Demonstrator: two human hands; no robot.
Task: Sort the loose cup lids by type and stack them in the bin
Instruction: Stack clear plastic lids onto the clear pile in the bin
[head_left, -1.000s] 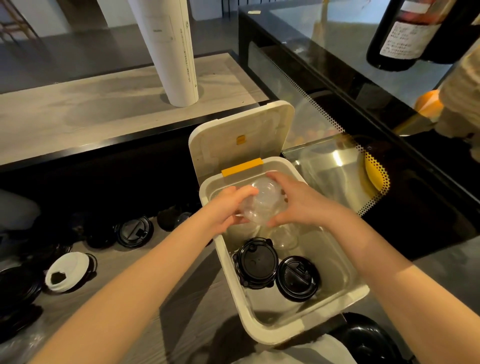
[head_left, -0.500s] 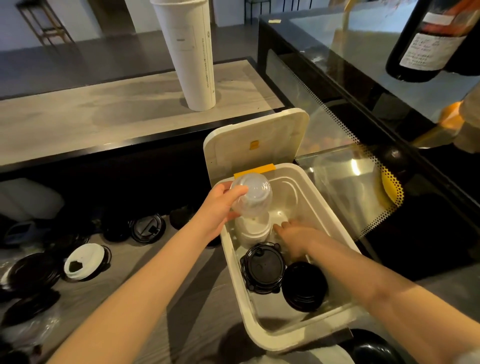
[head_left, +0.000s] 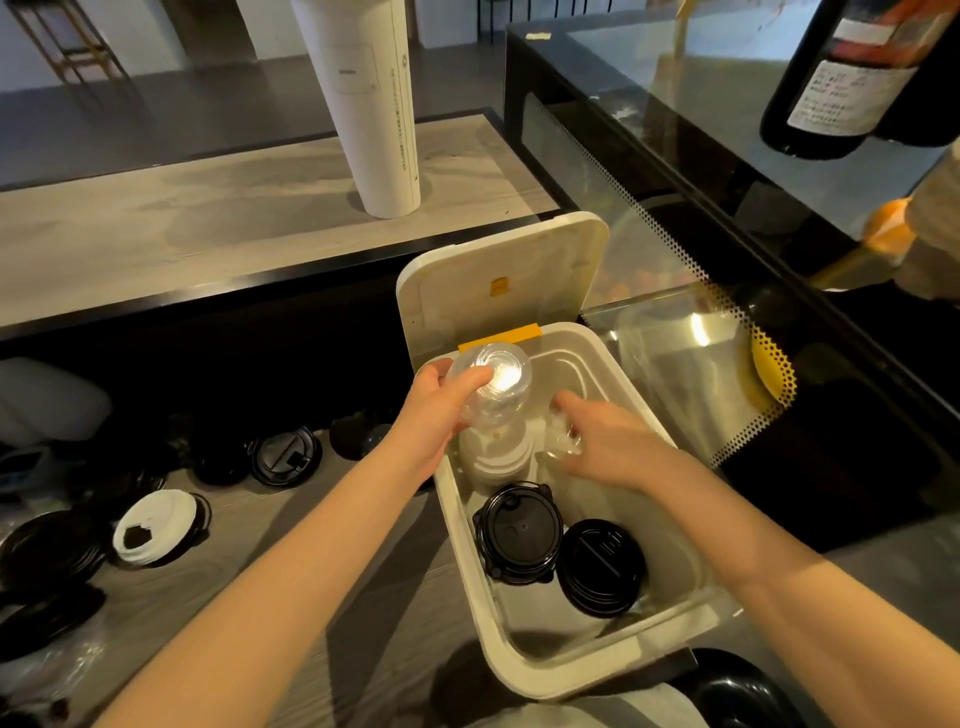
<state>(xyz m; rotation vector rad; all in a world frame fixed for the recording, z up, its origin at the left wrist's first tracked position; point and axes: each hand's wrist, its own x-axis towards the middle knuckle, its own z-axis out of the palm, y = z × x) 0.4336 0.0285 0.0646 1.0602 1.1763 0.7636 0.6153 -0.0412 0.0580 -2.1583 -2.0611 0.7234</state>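
A cream bin (head_left: 524, 670) with its hinged lid raised stands on the counter. Inside lie two black lids (head_left: 519, 535) side by side and a short white stack (head_left: 493, 460) behind them. My left hand (head_left: 434, 415) grips a stack of clear dome lids (head_left: 493, 384) over the bin's back left corner, above the white stack. My right hand (head_left: 608, 441) reaches into the bin beside it and its fingers close on another clear lid (head_left: 563, 441), partly hidden by the fingers.
Loose black lids (head_left: 285, 457) and a white lid (head_left: 156, 525) lie on the counter left of the bin. A tall white sleeve of cups (head_left: 374, 104) stands on the raised shelf behind. A glass display case (head_left: 727, 260) runs along the right, with a dark bottle (head_left: 852, 78) on it.
My right hand let go of the clear dome stack, dropped into the bin, then moved back to a clear lid there. My left hand kept the stack, shifting little.
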